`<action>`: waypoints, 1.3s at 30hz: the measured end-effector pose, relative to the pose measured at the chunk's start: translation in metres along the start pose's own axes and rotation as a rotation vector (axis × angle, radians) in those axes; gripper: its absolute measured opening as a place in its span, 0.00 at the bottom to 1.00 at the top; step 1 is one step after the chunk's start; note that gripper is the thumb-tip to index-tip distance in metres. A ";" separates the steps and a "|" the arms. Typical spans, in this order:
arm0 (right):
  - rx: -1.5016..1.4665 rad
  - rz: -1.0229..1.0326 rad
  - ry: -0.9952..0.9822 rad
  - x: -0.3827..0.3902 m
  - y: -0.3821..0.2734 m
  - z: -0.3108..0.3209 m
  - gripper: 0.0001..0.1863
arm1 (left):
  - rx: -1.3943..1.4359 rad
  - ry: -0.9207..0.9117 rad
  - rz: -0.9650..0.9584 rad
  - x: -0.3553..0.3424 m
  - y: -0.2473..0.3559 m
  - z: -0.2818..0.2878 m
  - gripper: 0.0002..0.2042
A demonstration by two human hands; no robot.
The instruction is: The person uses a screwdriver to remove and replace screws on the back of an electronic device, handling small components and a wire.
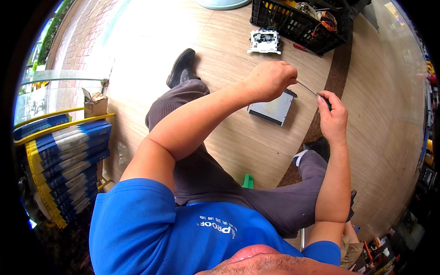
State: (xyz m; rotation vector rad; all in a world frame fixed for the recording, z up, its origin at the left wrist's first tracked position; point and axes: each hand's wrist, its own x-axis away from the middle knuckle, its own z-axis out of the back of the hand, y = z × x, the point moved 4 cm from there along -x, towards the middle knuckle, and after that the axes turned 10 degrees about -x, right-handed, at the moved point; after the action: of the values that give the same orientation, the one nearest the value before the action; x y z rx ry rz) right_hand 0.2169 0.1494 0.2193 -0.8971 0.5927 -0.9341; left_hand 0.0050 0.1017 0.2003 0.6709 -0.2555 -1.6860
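My right hand grips a screwdriver by its dark green handle. The thin metal shaft points up and left toward my left hand. There the fingers are pinched together at the shaft's tip; whatever lies between them is too small to make out. Below my left hand, a flat silver metal box with a dark front edge lies on the floor, partly covered by that hand. Farther off sits a white frame with dark mechanical parts, apart from both hands.
A black plastic crate of tools and wires stands at the far right, with a red-handled tool beside it. Blue and yellow boxes are stacked on a yellow rack at left. Something green shows between my legs. Another person is partly visible at lower right.
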 end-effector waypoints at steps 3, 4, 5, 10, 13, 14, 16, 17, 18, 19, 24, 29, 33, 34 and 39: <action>-0.034 -0.032 0.016 0.000 0.004 0.000 0.09 | 0.029 -0.005 0.010 0.000 0.000 0.001 0.07; -0.033 -0.023 0.013 0.000 0.004 0.000 0.09 | 0.048 -0.007 -0.001 0.000 0.000 0.002 0.07; -0.045 -0.022 0.019 0.000 0.005 0.000 0.09 | 0.066 -0.009 -0.013 -0.001 0.001 0.002 0.07; -0.039 -0.019 0.016 0.001 0.001 0.001 0.09 | 0.078 -0.027 -0.050 0.001 0.005 0.003 0.07; -0.022 0.024 0.001 0.001 -0.002 0.000 0.08 | 0.085 -0.073 -0.044 0.001 0.005 -0.001 0.08; -0.021 0.023 0.005 0.000 -0.003 -0.001 0.08 | 0.089 -0.097 -0.036 0.001 0.004 -0.002 0.08; -0.020 0.021 0.009 0.000 -0.003 -0.001 0.08 | 0.089 -0.099 -0.035 0.001 0.003 -0.004 0.08; -0.017 0.020 0.007 0.000 -0.003 -0.001 0.08 | 0.089 -0.102 -0.034 0.001 0.003 -0.005 0.08; -0.009 0.013 0.008 0.000 -0.003 -0.002 0.08 | 0.089 -0.102 -0.034 0.001 0.003 -0.006 0.08; -0.013 0.018 0.005 0.000 -0.003 -0.002 0.08 | 0.087 -0.096 -0.039 0.001 0.003 -0.006 0.09; 0.008 0.044 0.000 0.001 -0.004 -0.005 0.08 | 0.059 -0.091 -0.043 0.001 0.004 -0.007 0.09; 0.024 0.042 0.004 -0.001 -0.005 -0.011 0.08 | 0.018 -0.080 -0.005 0.000 0.008 -0.005 0.10; 0.014 0.035 -0.005 -0.001 -0.008 -0.017 0.08 | -0.015 -0.078 0.000 -0.001 0.014 -0.006 0.11; 0.011 0.045 -0.007 -0.001 -0.009 -0.019 0.08 | -0.029 -0.075 0.001 -0.001 0.016 -0.006 0.10; 0.025 0.089 -0.024 0.000 -0.014 -0.023 0.09 | -0.058 -0.070 -0.028 -0.001 0.022 -0.009 0.10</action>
State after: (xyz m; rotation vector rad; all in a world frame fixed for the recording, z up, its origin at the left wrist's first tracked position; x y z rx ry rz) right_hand 0.1931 0.1364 0.2196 -0.8515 0.5941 -0.8483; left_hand 0.0281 0.0990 0.2050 0.5760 -0.2467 -1.7396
